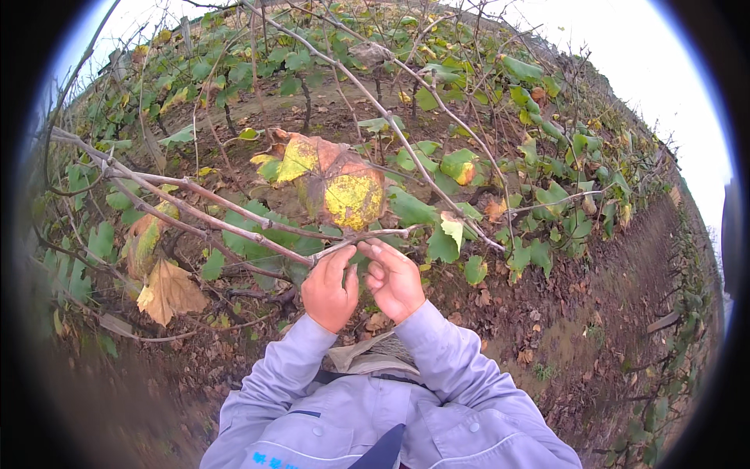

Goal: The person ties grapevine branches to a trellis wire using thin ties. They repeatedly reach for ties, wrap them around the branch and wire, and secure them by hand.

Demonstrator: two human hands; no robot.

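Observation:
My left hand (331, 288) is raised just below a brown grapevine cane (252, 235), with its index finger and thumb close together at the cane's jointed stretch. Beside it, my right hand (395, 282) has curled fingers, and its index fingertip and thumb nearly meet the left fingertips. Whether something thin lies between the fingers is too small to tell. A large yellow and brown grape leaf (351, 193) hangs right above both hands. The short end of a side cane (404, 232) points right over the right hand.
Several bare canes (375, 105) slant across the front. A dry tan leaf (171, 291) hangs at left. Green-leaved vines (527, 146) stand beyond, over soil strewn with fallen leaves (527, 352). At my waist sits a beige pouch (345, 356) with mesh-like contents.

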